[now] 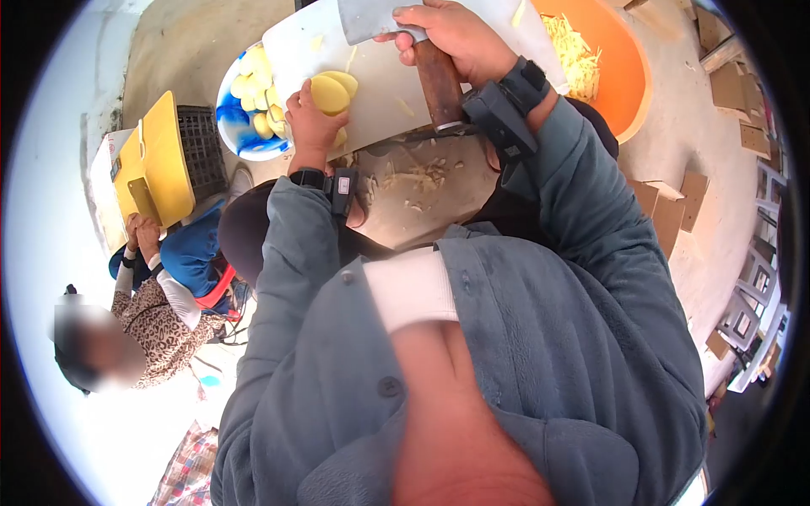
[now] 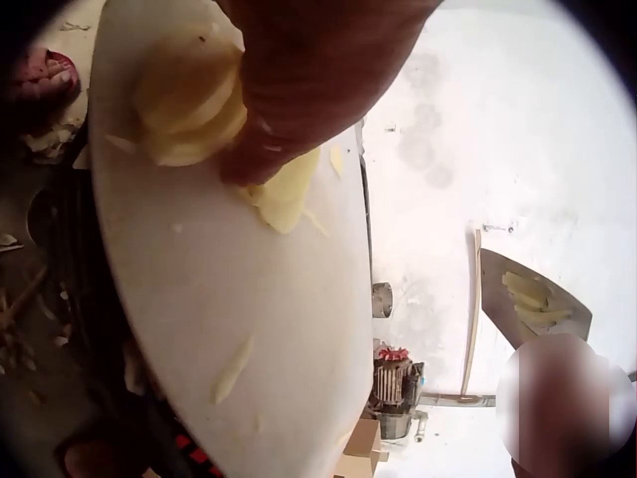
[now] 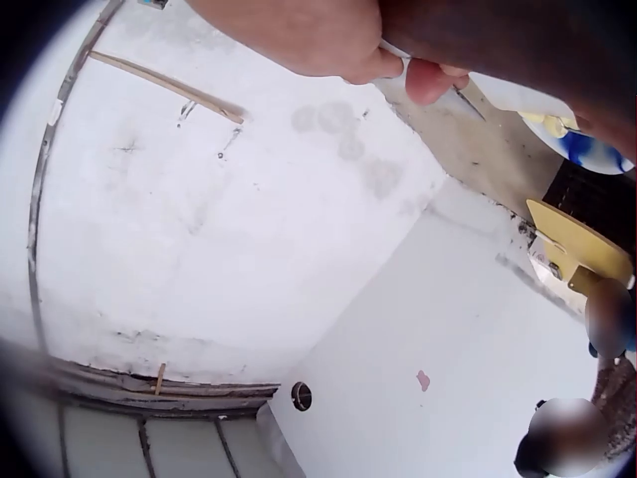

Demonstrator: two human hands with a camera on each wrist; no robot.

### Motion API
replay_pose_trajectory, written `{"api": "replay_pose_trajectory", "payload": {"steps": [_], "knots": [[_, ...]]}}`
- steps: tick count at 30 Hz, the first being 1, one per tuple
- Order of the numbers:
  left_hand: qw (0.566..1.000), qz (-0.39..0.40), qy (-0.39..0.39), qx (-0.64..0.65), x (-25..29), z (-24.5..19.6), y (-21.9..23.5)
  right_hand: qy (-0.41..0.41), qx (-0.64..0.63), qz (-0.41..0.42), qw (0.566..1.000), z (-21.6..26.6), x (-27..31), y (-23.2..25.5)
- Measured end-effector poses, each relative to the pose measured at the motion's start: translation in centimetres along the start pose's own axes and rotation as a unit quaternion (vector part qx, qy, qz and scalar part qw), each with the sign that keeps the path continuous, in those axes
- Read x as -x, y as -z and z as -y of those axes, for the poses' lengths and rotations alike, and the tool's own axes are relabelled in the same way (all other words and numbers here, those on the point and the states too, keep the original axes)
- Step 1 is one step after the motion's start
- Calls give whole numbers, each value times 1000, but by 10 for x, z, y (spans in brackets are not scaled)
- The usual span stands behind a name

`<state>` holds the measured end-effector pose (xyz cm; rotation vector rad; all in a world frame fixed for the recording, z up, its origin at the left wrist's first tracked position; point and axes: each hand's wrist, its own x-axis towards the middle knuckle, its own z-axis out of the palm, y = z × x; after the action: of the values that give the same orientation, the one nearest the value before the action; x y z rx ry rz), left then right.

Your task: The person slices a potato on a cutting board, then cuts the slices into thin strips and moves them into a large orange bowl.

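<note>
On the white cutting board (image 1: 392, 101), my left hand (image 1: 314, 126) grips a cluster of thick, pale yellow potato slices (image 1: 331, 93) by the board's left edge. In the left wrist view, slices (image 2: 189, 95) show on one side of this hand (image 2: 318, 70), with more under its fingers. My right hand (image 1: 468, 42) holds a cleaver (image 1: 439, 84) where its wooden handle meets the blade, raised over the board's far side. Yellow potato pieces cling to the blade (image 2: 532, 304) in the left wrist view. The right wrist view shows little beyond part of that hand (image 3: 299, 35).
A blue-and-white bowl (image 1: 226, 114) of peeled potatoes stands left of the board. To the right is an orange basin (image 1: 637, 76) with potato strips. Scraps (image 1: 418, 177) litter the floor below. Another person (image 1: 169, 325) sits at left beside a yellow panel (image 1: 160, 169).
</note>
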<state>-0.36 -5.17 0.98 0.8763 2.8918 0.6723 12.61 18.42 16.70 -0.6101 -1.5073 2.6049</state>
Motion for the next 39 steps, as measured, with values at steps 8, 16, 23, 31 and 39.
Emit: {"api": "replay_pose_trajectory", "payload": {"steps": [8, 16, 23, 31, 39], "knots": [[999, 22, -27, -29, -5, -5, 2, -29, -17, 20, 999, 10, 10, -5], [998, 15, -60, 23, -12, -25, -10, 3, 70, 18, 997, 16, 12, -1], [995, 6, -90, 34, -20, -33, -17, -47, 209, -54, 975, 6, 1, -2], [991, 1, -102, 86, -23, -36, -26, 207, 601, -61, 769, -31, -9, 7], [992, -15, -53, 117, -18, -40, -32, 107, 674, -28, 731, -67, -14, 10]]}}
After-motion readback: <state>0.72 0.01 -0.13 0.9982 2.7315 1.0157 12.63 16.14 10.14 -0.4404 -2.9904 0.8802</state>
